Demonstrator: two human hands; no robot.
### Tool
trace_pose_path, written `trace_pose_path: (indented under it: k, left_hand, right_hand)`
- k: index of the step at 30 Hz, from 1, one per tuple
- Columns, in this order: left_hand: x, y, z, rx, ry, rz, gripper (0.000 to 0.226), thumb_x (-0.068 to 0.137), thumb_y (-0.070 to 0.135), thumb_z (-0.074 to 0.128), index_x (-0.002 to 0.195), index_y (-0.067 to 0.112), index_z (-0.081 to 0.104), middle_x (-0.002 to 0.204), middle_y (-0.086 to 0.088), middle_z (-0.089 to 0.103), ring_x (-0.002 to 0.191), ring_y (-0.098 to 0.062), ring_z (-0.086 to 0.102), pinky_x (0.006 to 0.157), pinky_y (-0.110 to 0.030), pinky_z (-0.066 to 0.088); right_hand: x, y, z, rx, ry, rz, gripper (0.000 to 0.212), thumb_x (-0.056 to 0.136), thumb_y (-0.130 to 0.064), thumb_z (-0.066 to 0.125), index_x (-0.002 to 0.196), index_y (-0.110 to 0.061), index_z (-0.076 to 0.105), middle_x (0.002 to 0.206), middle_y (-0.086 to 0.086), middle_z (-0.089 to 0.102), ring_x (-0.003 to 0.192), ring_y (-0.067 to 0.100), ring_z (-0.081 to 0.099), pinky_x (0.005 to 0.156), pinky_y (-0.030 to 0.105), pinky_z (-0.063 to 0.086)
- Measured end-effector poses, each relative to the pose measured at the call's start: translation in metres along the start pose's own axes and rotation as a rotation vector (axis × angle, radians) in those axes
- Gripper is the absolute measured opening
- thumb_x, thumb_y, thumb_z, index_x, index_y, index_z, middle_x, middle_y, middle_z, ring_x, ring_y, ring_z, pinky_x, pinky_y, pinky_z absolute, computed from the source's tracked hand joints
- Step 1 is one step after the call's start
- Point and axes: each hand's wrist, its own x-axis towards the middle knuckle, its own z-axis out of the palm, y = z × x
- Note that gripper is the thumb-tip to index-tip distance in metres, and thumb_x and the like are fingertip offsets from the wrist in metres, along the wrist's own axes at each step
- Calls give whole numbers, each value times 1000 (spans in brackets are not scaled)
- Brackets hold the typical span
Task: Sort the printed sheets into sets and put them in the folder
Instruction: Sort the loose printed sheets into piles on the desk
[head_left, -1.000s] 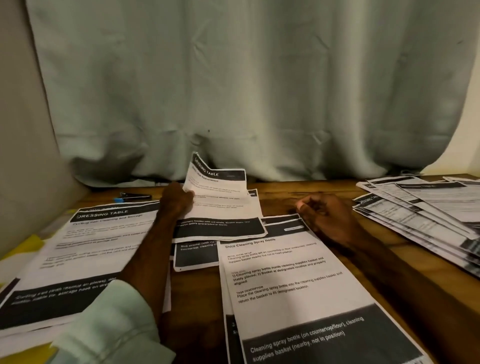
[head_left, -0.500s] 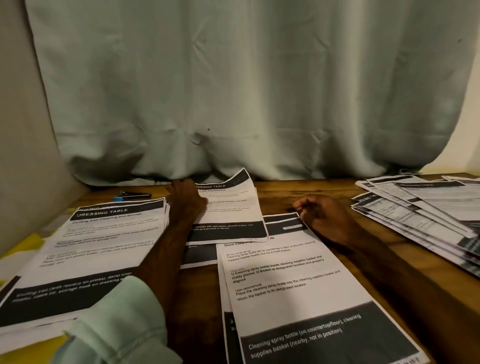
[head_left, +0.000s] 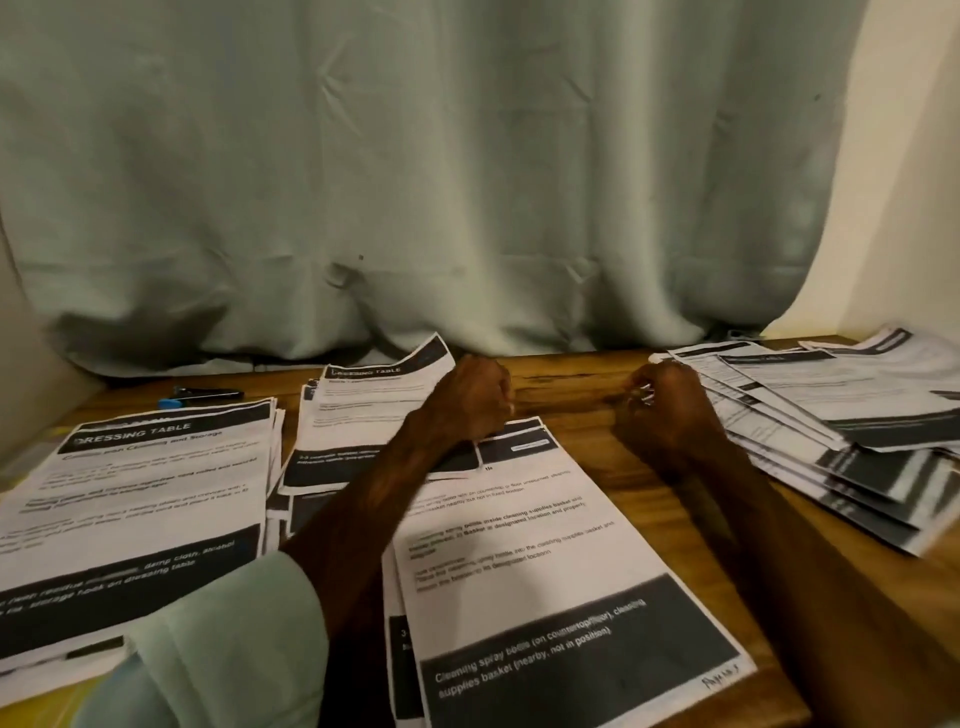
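Note:
Printed sheets lie in several stacks on the wooden table (head_left: 571, 387). A "Dressing Table" stack (head_left: 156, 493) is at the left, and a smaller stack (head_left: 363, 415) with a curled top corner sits behind the middle. A "cleaning spray bottle" stack (head_left: 545, 582) lies in front, and a fanned pile (head_left: 841, 415) is at the right. My left hand (head_left: 475, 402) is curled into a fist at the right edge of the smaller stack, with nothing visible in it. My right hand (head_left: 670, 415) has curled fingers against the fanned pile's left edge. I cannot see whether it pinches a sheet.
A pale green curtain (head_left: 467, 182) hangs down to the table's back edge. A black and blue pen (head_left: 202, 397) lies at the back left. Something yellow (head_left: 36, 711) shows under the left stack. The table's front corner (head_left: 789, 719) is at the lower right.
My left hand let a "Dressing Table" sheet down onto the smaller stack, then moved right and curled up. My right hand shifted right to the fanned pile.

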Motion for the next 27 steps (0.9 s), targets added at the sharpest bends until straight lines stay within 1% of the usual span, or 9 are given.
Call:
trace_pose_path:
  k: [2,4,5,8,12,14,19,23,27]
  left_hand:
    - [-2,23,7,-24,-128,77,2,81,25,72,81,27,70,90,7,70,92,-14,64,85,-40,55]
    - [-8,39,21,-38,-161,111,5,87,33,70,89,28,70,100,10,66,99,-11,60,87,-37,54]
    - [-12,47,28,-39,-161,122,9,90,35,69,95,27,70,103,9,66,102,-11,60,87,-35,53]
    - [-16,63,50,-22,-191,146,24,99,41,61,112,22,66,117,4,62,115,-16,54,95,-35,46]
    - [-18,68,65,27,-170,186,34,105,41,49,129,19,57,140,-4,52,133,-23,42,108,-42,41]
    - [-22,68,69,14,-131,205,32,106,38,47,129,18,56,141,-5,51,134,-24,42,107,-42,42]
    - [-23,59,75,-41,-42,233,26,105,35,47,122,18,59,132,-2,55,127,-22,45,99,-35,44]
    - [-22,59,78,-45,-22,230,25,105,34,48,120,18,59,130,-3,56,125,-21,47,97,-36,46]
    - [-23,60,77,-40,-13,225,26,105,34,48,122,17,59,132,-4,56,127,-23,47,98,-35,44]
  right_hand:
    - [3,19,-13,-88,68,68,19,66,-35,77,77,-22,70,90,9,70,90,28,66,76,36,57]
    - [6,33,-23,-168,83,168,29,75,-25,82,101,-15,76,113,21,66,114,40,55,94,43,50]
    - [7,36,-25,-190,96,209,33,77,-19,81,109,-12,75,120,23,63,120,42,50,98,45,47]
    - [7,41,-25,-183,145,237,35,76,-16,77,110,-9,72,121,23,61,121,42,47,98,45,45]
    - [8,42,-21,-174,99,230,39,82,-20,76,117,-7,65,126,20,59,124,39,46,103,43,39]
    - [8,43,-20,-204,90,207,40,84,-22,74,119,-7,63,127,18,59,124,37,46,104,41,36]
    - [17,57,-51,-344,120,233,51,81,-22,80,127,-9,62,132,18,58,129,38,45,103,45,44]
    - [20,87,-78,-569,-28,319,75,81,-36,81,140,-7,46,147,22,42,138,42,35,111,53,38]
    - [23,102,-85,-557,-229,379,83,84,-40,80,146,-6,35,151,22,35,141,43,32,113,55,34]
